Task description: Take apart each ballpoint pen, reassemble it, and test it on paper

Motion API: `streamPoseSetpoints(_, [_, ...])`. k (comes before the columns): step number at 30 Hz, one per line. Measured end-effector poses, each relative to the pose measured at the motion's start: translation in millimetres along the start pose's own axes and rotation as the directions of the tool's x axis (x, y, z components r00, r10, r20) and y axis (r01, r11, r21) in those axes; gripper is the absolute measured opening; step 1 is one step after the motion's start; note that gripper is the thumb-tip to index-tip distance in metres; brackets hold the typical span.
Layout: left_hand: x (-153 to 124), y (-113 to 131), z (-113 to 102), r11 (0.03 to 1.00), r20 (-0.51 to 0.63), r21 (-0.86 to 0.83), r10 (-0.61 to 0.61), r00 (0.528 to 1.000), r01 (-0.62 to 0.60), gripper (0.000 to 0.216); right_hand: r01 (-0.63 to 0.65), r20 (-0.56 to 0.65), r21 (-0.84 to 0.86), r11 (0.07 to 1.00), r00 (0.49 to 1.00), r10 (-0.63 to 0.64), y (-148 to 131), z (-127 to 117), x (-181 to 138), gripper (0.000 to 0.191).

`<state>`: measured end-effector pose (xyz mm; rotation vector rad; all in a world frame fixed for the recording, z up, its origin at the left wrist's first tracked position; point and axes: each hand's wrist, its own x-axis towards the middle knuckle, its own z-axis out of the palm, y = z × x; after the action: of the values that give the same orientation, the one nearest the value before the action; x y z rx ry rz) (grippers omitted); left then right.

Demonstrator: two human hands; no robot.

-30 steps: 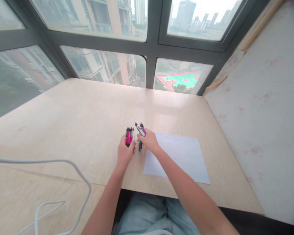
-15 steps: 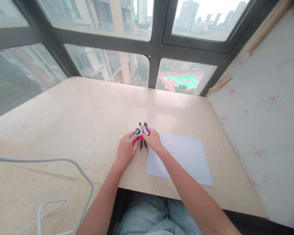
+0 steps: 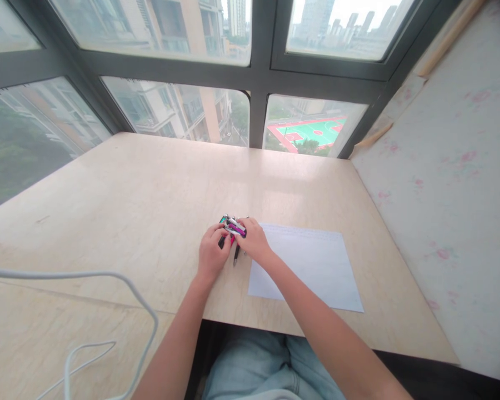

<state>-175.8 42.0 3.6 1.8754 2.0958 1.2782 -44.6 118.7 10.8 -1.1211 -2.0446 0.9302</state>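
Observation:
Several pens [image 3: 234,226] with white, purple, pink, teal and black parts are bunched between my two hands, over the pale tabletop. My left hand [image 3: 213,251] curls its fingers round the left side of the bunch. From the right, my right hand [image 3: 253,240] closes on the pens too, its thumb toward the left hand. One black pen tip [image 3: 236,256] points down toward me between the hands. Which pen sits in which hand is partly hidden by the fingers. A written-on sheet of white paper [image 3: 304,269] lies beneath and beside my right forearm.
The pale tabletop [image 3: 150,189] runs to grey-framed windows [image 3: 258,111] at the back. A flowered wall [image 3: 450,194] bounds the right side. A white cable [image 3: 133,289] loops over the left front. My legs [image 3: 266,366] are below the front edge.
The upright white and purple pens have tipped over to the left, lying across toward my left hand. My hands have come closer together and shifted slightly left.

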Motion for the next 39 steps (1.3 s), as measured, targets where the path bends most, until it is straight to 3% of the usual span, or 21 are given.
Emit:
streamPoseSetpoints(6, [-1,3,-1,0.999,-0.049,0.049,-0.004,0.999,0.007,0.006,0.043,-0.010,-0.003,0.999,0.999,-0.043,1,-4,3,0.039])
streamPoseSetpoints(17, [-2,3,0,0.997,-0.073,0.079,0.004,0.997,0.001,0.011,0.009,-0.029,0.042,0.999,1.000,-0.008,10,-23,-10,0.031])
streamPoseSetpoints(23, [-2,4,-4,0.998,-0.152,0.053,-0.014,0.988,0.022,0.015,-0.057,-0.132,0.128,0.990,0.989,0.074,28,-70,-46,0.030])
streamPoseSetpoints(29, [-3,31,-10,0.998,-0.193,-0.032,0.047,0.980,-0.055,0.016,-0.175,-0.329,0.001,0.984,0.930,0.166,69,-142,-106,0.025])
streamPoseSetpoints(31, [-13,50,-6,0.992,-0.161,-0.103,0.056,0.985,-0.073,0.017,-0.223,-0.411,-0.063,0.973,0.894,0.178,82,-161,-128,0.025])
streamPoseSetpoints(34, [-36,82,10,0.968,0.006,-0.242,0.068,0.998,-0.065,0.021,-0.282,-0.496,-0.137,0.950,0.849,0.181,93,-175,-158,0.026])
streamPoseSetpoints(37, [-60,112,33,0.955,0.225,-0.269,0.191,0.955,-0.128,0.020,-0.197,-0.457,-0.273,0.942,0.888,0.053,95,-173,-176,0.024])
streamPoseSetpoints(39, [-70,129,45,0.961,0.308,-0.192,0.253,0.917,-0.200,0.021,-0.125,-0.411,-0.373,0.920,0.910,-0.043,94,-166,-182,0.022])
